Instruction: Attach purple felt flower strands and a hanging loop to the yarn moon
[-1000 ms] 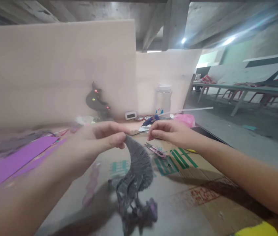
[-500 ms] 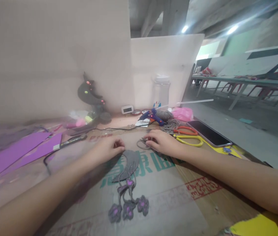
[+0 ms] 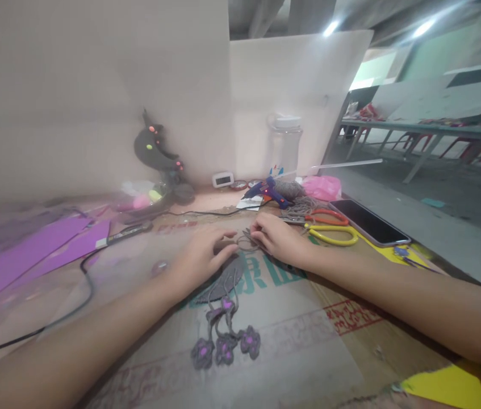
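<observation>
**On printed brown cardboard [image 3: 372, 369], a grey crescent-shaped piece [image 3: 225, 282] partly covered by a hand**

The bare left hand [image 3: 206, 250] is held over the crescent's upper end, which is hidden; thumb and fingers are parted, and whether the piece is touched cannot be told. Toward the viewer, purple-centred grey flowers [image 3: 225, 347] are hung from the crescent on grey cords and laid flat. The bare right hand [image 3: 276, 236] is curled with its fingertips drawn together; whether anything is gripped cannot be seen. Just beside those fingertips, a thin brownish loop [image 3: 246, 244] is shown, too fine to identify. Farther right, yellow-handled scissors [image 3: 333, 235] are set near a black-screened phone [image 3: 372, 221]. Behind, a blue glue gun [image 3: 266, 190] is seen. At left, purple sheets [image 3: 31, 261] are blurred and cut off by the frame; at lower right, a bright yellow sheet [image 3: 448, 387] is also cropped.
</observation>
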Tool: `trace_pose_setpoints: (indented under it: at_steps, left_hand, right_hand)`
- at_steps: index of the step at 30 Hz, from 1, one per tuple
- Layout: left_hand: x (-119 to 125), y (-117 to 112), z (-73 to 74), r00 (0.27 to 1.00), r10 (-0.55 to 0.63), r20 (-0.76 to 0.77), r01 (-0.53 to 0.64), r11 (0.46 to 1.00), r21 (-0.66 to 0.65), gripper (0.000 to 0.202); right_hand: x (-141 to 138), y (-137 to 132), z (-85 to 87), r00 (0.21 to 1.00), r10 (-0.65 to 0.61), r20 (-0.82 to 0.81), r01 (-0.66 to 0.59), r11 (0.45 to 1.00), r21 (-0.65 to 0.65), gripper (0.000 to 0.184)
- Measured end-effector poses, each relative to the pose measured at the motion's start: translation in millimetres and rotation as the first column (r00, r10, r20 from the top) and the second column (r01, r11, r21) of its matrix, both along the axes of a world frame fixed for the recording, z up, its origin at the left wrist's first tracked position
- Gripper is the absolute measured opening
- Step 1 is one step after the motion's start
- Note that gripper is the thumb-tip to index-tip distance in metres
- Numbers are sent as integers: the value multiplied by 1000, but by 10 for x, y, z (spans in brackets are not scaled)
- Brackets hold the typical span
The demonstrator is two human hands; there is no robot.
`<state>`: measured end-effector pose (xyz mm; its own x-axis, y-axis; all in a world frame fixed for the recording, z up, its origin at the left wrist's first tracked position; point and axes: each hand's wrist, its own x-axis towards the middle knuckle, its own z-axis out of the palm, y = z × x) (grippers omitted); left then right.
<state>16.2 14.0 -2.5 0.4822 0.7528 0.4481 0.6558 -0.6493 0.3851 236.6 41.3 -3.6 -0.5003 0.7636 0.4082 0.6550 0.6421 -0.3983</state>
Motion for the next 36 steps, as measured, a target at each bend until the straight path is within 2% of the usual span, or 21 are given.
trace_pose_setpoints:
  at_steps: [3,5,10,16,18,20,22,26,29,32,36]
  left_hand:
    - [42,-11,20,996,-73,-59,73,997,-5,35]
    - [63,-2,24,991,-95,-90,92,995,-39,29]
    - [55,56,-2,997,-76,-29,72,989,-130,22]
    - [30,70,-27,998,-65,24,68,985,-158,24]
    - [23,65,-27,998,-59,35,64,983,-171,25]
    - [19,56,-19,997,-62,48,70,981,-182,27]
    - [22,37,0,996,-58,64,68,982,-179,28]
    - [45,-38,71,991,-30,129,55,980,-190,26]
    - [60,-98,130,976,0,217,63,956,-285,27]
    - [65,-117,160,950,98,295,34,912,-410,31]
    - [75,-94,156,908,188,374,21,872,-490,28]
  right_hand:
    - [-46,-77,13,999,50,3,-50,998,26,9]
    - [-74,-102,19,998,63,-5,-63,998,3,10]
    - [-80,-130,38,995,94,-34,-95,995,-43,11]
    - [43,-209,132,985,159,72,-157,987,-32,33]
    - [78,-204,146,983,125,132,-122,992,-30,28]
    - [89,-191,141,980,88,177,-83,996,-37,13]
    - [72,-194,129,982,75,173,-72,997,-20,7]
    - [-5,-282,134,993,52,104,-57,998,42,10]
    - [-38,-360,147,997,57,49,-61,996,72,13]
    - [-22,-380,121,997,70,-31,-66,993,96,24]
    - [14,-358,56,988,153,-17,-143,953,268,31]
